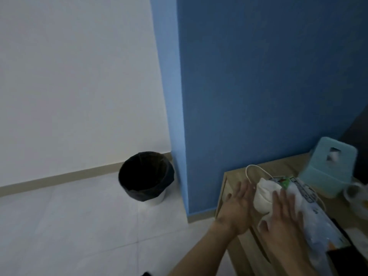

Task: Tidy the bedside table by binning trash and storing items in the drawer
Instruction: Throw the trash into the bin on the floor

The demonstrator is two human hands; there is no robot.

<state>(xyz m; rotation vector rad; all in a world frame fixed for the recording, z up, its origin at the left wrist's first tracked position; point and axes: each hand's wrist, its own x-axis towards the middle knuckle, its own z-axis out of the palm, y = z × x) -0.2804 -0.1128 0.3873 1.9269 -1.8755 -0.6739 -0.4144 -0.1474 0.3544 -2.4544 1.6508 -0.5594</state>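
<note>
Right of the bin (146,176), left hand (238,208) and right hand (282,220) flank white wad (263,193), fingers straight; should cup fully before lifting.

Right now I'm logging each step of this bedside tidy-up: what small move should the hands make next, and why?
Probably close both hands around the crumpled white tissue and lift it. The left hand and right hand lie open on either side of it on the bedside table, neither with a grip yet. It looks like trash, and the black-lined bin stands open on the floor to the left.
</note>
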